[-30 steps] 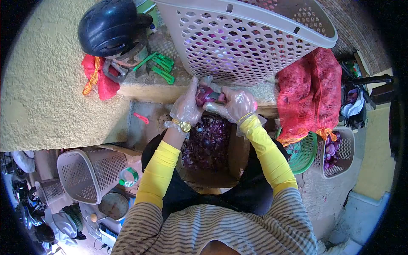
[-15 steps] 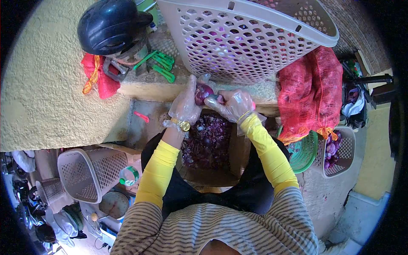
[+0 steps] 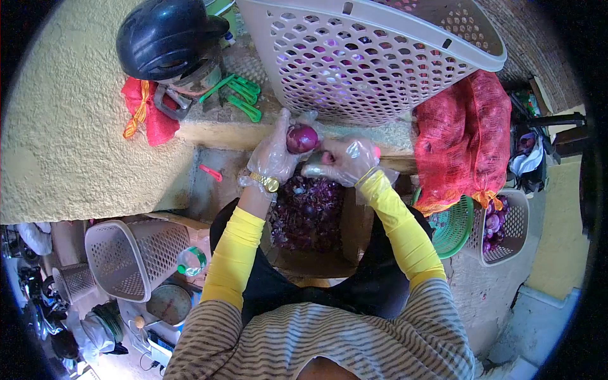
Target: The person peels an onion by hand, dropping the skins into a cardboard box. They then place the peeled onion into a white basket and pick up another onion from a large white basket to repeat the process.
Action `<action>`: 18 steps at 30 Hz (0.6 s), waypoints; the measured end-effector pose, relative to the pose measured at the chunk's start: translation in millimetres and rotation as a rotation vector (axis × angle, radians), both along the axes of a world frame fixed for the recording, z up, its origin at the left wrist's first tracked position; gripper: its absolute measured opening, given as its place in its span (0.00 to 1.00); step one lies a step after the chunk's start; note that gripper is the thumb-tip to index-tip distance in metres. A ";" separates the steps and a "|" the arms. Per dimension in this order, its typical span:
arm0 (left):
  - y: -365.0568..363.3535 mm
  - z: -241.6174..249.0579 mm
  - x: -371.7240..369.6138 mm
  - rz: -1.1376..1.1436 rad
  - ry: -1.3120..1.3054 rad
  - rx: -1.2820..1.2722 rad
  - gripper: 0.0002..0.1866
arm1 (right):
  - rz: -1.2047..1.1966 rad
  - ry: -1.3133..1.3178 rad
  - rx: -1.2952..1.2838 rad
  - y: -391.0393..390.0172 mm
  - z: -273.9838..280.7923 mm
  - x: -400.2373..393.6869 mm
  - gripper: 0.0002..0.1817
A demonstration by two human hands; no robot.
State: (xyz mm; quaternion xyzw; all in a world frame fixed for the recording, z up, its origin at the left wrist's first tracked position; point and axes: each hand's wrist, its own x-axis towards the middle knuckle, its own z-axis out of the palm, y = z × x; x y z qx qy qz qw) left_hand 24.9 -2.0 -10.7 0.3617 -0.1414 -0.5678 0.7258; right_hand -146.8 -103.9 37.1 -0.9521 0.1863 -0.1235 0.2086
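Note:
A shiny purple onion (image 3: 302,139) is held in my left hand (image 3: 274,152), which wears a clear plastic glove and has a gold watch at the wrist. Just right of the onion is my gloved right hand (image 3: 345,159), its fingers curled around something small with a pink end showing near the palm; what it is I cannot make out. Below both hands, a cardboard box (image 3: 310,263) between my knees holds a heap of dark purple onion skins (image 3: 308,212).
Ahead stands a large perforated crate (image 3: 354,69) with onions. Red mesh sacks (image 3: 462,136) hang right, above a green basket (image 3: 457,228) and a crate of onions (image 3: 520,228). Left are a black helmet (image 3: 161,41), green-handled knives (image 3: 244,107), a pink-handled tool (image 3: 211,172) and a bottle (image 3: 192,261).
The onion has turned and shows a smoother, shinier side. My right hand has moved slightly down and away from it, opening a small gap.

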 end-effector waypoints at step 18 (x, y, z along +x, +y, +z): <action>-4.3 11.3 -14.1 -0.072 0.081 0.170 0.33 | -0.190 -0.029 0.001 -1.6 9.9 -0.2 0.36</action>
